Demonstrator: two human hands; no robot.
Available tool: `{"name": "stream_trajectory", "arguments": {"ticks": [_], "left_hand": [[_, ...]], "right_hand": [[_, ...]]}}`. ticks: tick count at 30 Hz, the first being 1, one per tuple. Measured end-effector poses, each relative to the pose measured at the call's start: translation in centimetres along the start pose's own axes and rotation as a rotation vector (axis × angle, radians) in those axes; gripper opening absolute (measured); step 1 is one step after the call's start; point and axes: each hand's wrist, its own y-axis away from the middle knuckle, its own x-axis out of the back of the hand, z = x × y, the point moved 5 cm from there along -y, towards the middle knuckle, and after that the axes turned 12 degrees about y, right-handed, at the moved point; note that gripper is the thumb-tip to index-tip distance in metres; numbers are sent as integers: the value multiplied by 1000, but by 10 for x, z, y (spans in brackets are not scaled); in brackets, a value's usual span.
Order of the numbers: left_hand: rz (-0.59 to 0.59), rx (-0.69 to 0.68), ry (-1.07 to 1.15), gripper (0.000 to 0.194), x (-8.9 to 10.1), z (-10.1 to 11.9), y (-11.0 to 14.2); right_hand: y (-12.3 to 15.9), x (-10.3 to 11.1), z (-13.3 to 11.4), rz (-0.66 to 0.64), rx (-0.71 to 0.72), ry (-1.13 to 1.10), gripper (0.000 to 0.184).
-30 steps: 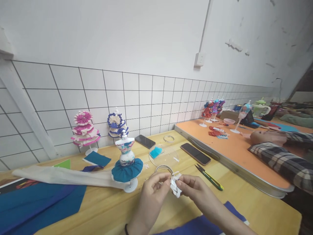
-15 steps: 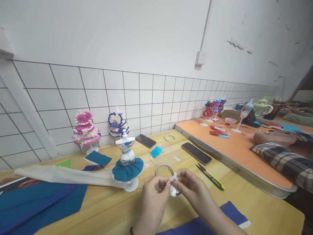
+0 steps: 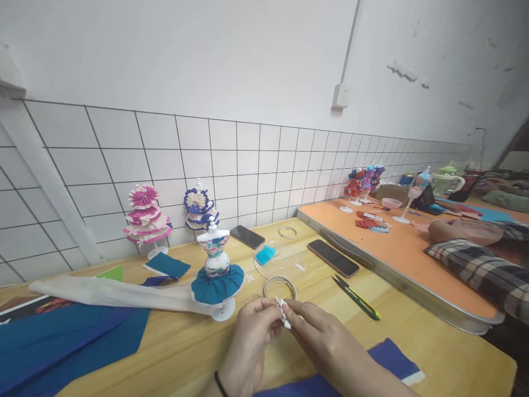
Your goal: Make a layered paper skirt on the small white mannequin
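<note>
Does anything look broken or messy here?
Yes, the wall looks a bit damaged: rough patches at upper right break its smooth surface, maybe peeling paint. A little white scrap also lies loose on the table, beside the teal-skirted dress form. I see nothing spilled.

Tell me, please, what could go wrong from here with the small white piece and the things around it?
The white piece is pinched by the left hand and the right hand and might slip. The left hand looks close to the teal-skirted mannequin, so a stray move could tip it. The scissors lie near the right hand and could get bumped.
</note>
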Motion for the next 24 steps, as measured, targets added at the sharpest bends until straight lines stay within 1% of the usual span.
{"name": "stream_trajectory", "arguments": {"ticks": [2,4,6,8,10,14,17,20,21,22,23,24], "left_hand": [[-18,44,-15,4,1,-1,1],[-52,74,-40,5,1,0,1],[-87,93,-69,8,0,1,2],[-125,93,-121,11,-1,2,3],[-160,71,-190,14,-2,1,3],[-190,-26,-331,19,-3,0,0],[-246,-78,-444,19,-5,4,-2],[-279,-110,-565,22,-2,14,-5],[-270,-123,-594,24,0,18,-6],[-255,-135,-615,26,2,22,-7],[-237,-146,-631,28,5,25,-8],[-222,-155,-644,29,7,27,-10]], "right_hand": [[1,-1,4,3,9,-38,38],[2,-3,12,-44,-39,-135,30],[4,-5,21,-113,-157,-242,22],[7,-7,28,-166,-286,-317,20],[10,-9,30,-193,-367,-355,21],[13,-12,29,-242,-477,-430,26],[14,-12,29,-288,-597,-562,27],[21,-16,27,-290,-679,-713,29],[27,-21,23,-319,-682,-745,29],[34,-28,15,-371,-656,-755,28],[43,-38,4,-442,-585,-756,28],[52,-47,-13,-494,-399,-707,28]]}}
